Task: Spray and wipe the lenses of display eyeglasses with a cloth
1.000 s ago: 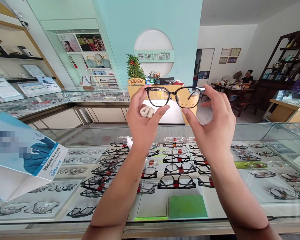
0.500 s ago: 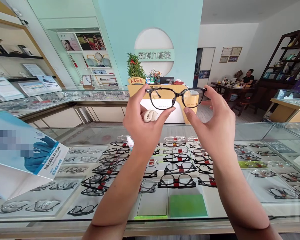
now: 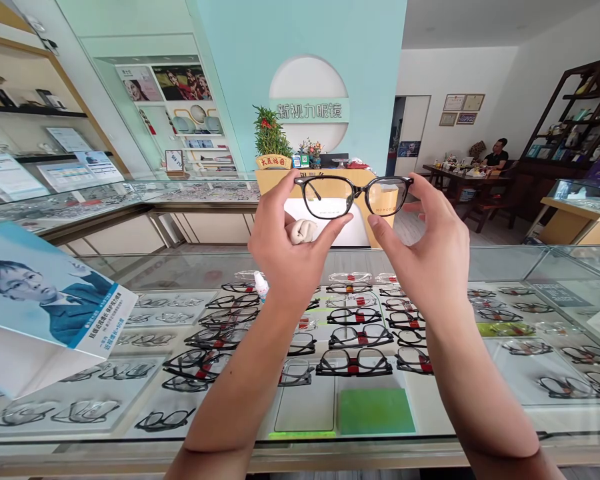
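A pair of black-framed glasses [image 3: 353, 195] is held up at arm's length, lenses facing me, above the glass counter. My left hand [image 3: 285, 240] pinches the left lens rim between thumb and forefinger, with a small crumpled beige cloth [image 3: 301, 231] tucked in its palm. My right hand [image 3: 425, 240] pinches the right rim at the hinge. Both arms reach out over the display case.
The glass display counter [image 3: 505, 267] holds several rows of glasses [image 3: 354, 337] and a green pad [image 3: 375, 411]. A small spray bottle [image 3: 261, 285] stands near my left wrist. A tilted poster stand [image 3: 45, 313] sits at left. A person [image 3: 495, 157] sits at a far table.
The glasses and both hands shifted slightly to the right and tilted a little; the grip is unchanged.
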